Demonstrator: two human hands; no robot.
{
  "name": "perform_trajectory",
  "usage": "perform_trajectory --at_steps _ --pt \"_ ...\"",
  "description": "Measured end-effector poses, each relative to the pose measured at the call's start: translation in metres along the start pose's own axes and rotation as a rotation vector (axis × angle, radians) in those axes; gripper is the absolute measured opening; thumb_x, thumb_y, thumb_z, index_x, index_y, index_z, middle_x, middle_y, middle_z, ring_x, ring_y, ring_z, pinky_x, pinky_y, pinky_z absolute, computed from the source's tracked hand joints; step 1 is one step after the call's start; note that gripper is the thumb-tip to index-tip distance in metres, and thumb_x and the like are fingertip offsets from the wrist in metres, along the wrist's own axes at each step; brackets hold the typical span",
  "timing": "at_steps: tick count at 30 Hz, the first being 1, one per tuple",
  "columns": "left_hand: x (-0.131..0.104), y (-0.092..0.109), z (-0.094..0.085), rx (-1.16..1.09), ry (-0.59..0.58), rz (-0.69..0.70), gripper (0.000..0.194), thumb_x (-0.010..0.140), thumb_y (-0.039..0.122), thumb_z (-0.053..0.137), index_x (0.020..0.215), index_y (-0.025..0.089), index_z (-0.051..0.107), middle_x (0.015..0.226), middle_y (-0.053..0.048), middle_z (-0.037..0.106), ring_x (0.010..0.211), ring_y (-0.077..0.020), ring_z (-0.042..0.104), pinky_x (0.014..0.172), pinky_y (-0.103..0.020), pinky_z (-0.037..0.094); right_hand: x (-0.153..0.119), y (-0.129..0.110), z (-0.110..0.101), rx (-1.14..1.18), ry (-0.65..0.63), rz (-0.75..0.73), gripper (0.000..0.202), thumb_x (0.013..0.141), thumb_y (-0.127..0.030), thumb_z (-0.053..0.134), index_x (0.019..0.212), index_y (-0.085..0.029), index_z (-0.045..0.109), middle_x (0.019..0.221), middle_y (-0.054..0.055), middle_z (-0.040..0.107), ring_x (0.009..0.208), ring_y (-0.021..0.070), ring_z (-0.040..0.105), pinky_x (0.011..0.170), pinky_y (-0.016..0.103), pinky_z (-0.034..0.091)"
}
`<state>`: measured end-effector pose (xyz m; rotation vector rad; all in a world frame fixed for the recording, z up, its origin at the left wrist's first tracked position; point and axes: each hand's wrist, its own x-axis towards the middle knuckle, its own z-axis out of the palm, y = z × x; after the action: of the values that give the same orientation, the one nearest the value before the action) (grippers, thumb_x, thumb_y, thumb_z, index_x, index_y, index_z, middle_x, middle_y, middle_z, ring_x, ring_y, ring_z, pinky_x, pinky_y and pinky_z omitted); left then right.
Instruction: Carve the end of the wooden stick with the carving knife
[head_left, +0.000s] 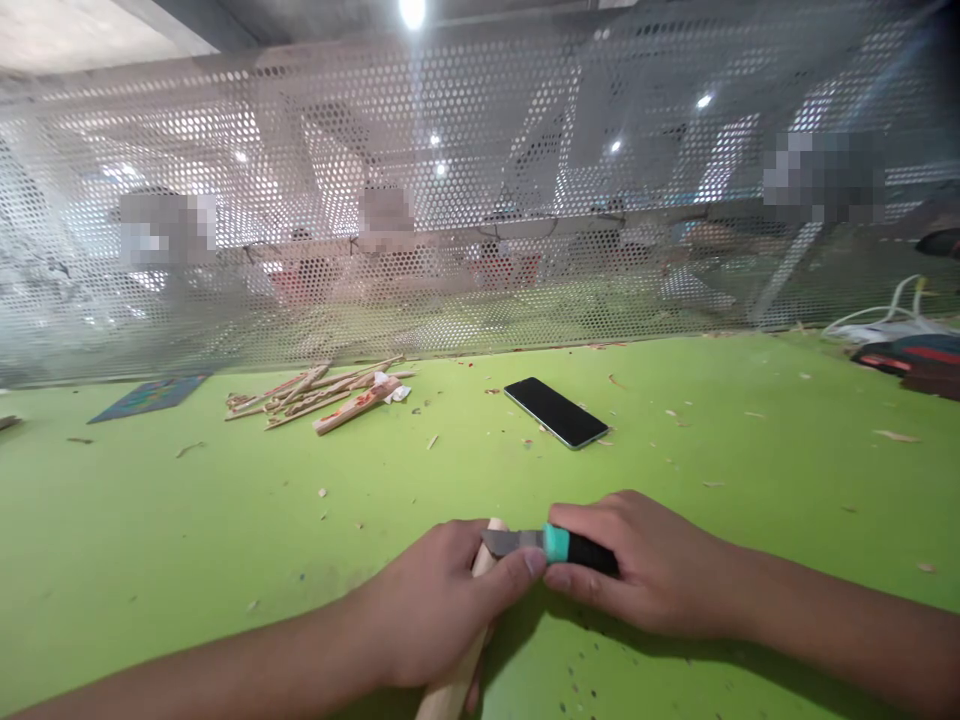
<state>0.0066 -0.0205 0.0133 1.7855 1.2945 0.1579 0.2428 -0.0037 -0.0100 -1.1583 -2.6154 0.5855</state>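
My left hand (442, 600) is wrapped round a pale wooden stick (454, 690), which slants from the bottom edge up towards the middle. In my right hand (645, 565) is a carving knife (556, 545) with a black and turquoise handle. Its short grey blade lies across the stick near the upper end. The left thumb presses close to the blade's back, next to the right hand's fingertips. My left fingers are mostly hidden behind the stick and the hand.
A black phone (556, 412) lies beyond my hands on the green table (187, 530). Left of it are several wood offcuts (322, 395) and a patterned sheet (146, 398). A perforated metal screen (465, 220) stands along the back. A dark red-black object (911, 360) and white cable (892, 310) are right.
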Motion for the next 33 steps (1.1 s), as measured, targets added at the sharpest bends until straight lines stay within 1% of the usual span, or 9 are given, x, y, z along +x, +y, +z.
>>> perform_trajectory --at_steps 5,8,10,17,20,22,27,31,33 --pt "0.001 0.001 0.0024 0.003 0.043 0.02 0.055 0.094 0.073 0.037 0.076 0.022 0.048 0.068 0.004 0.05 0.063 -0.0128 0.047 0.055 -0.027 0.032 0.0 -0.0033 0.0033 -0.015 0.027 0.065 0.049 0.099 -0.065 0.049 0.08 -0.021 0.055 0.065 -0.001 0.059 0.054 0.0137 0.047 0.052 0.026 0.02" --pt "0.002 0.0007 0.0032 -0.02 0.034 0.041 0.054 0.098 0.068 0.03 0.076 0.022 0.047 0.068 0.004 0.048 0.063 -0.0124 0.045 0.056 -0.027 0.032 0.0023 -0.0059 0.0019 0.008 0.064 0.138 0.051 0.099 -0.066 0.047 0.078 -0.021 0.055 0.066 -0.001 0.061 0.055 0.0148 0.049 0.053 0.026 0.023" --pt "0.0023 0.0002 0.0032 -0.037 0.021 0.052 0.052 0.099 0.067 0.03 0.079 0.022 0.048 0.069 0.004 0.048 0.064 -0.012 0.045 0.057 -0.026 0.033 0.0038 -0.0068 0.0006 0.018 0.073 0.156 0.052 0.099 -0.067 0.047 0.077 -0.02 0.054 0.066 -0.001 0.061 0.056 0.0151 0.05 0.053 0.026 0.023" --pt "0.0012 -0.0001 0.0007 -0.103 -0.046 0.023 0.048 0.095 0.067 0.041 0.085 0.021 0.052 0.07 0.004 0.052 0.057 -0.0102 0.049 0.051 -0.024 0.034 0.0028 -0.004 -0.0013 0.064 0.067 0.142 0.052 0.099 -0.067 0.048 0.077 -0.02 0.054 0.066 -0.001 0.06 0.058 0.0152 0.051 0.053 0.026 0.025" --pt "0.0004 0.0002 -0.0004 -0.156 -0.071 0.009 0.054 0.091 0.074 0.043 0.088 0.021 0.053 0.071 0.004 0.053 0.055 -0.0111 0.053 0.049 -0.024 0.039 0.0008 -0.004 -0.0038 0.084 0.042 0.113 0.051 0.099 -0.066 0.049 0.078 -0.02 0.054 0.066 -0.001 0.06 0.058 0.0147 0.051 0.053 0.025 0.025" --pt "-0.0001 0.0011 -0.0015 -0.147 -0.088 0.003 0.056 0.09 0.077 0.043 0.088 0.021 0.052 0.071 0.003 0.053 0.055 -0.0118 0.053 0.049 -0.025 0.04 -0.0007 -0.0043 -0.0054 0.094 0.013 0.075 0.05 0.099 -0.066 0.051 0.078 -0.02 0.054 0.066 -0.002 0.058 0.056 0.0138 0.049 0.052 0.025 0.025" --pt "-0.0004 0.0048 -0.0033 -0.018 -0.025 0.056 0.052 0.093 0.071 0.042 0.082 0.022 0.053 0.07 0.003 0.052 0.06 -0.0119 0.051 0.053 -0.024 0.035 -0.0022 -0.0031 -0.0043 0.054 -0.027 0.006 0.05 0.098 -0.066 0.051 0.077 -0.02 0.053 0.061 -0.003 0.051 0.052 0.0122 0.044 0.051 0.025 0.022" --pt "-0.0007 0.0044 -0.0016 -0.018 -0.031 0.033 0.053 0.093 0.073 0.038 0.079 0.023 0.05 0.065 0.005 0.047 0.058 -0.0121 0.048 0.054 -0.026 0.034 -0.0018 -0.0035 -0.0001 0.0 -0.001 0.027 0.048 0.099 -0.064 0.05 0.08 -0.02 0.055 0.064 -0.001 0.058 0.053 0.0135 0.048 0.052 0.026 0.021" --pt "-0.0005 0.0031 -0.0003 0.004 0.002 0.028 0.056 0.093 0.075 0.037 0.079 0.023 0.051 0.066 0.005 0.047 0.06 -0.0128 0.047 0.055 -0.027 0.034 -0.0016 -0.0047 0.0013 -0.016 -0.001 0.05 0.049 0.1 -0.064 0.049 0.081 -0.02 0.056 0.066 0.0 0.06 0.054 0.0145 0.05 0.052 0.026 0.021"
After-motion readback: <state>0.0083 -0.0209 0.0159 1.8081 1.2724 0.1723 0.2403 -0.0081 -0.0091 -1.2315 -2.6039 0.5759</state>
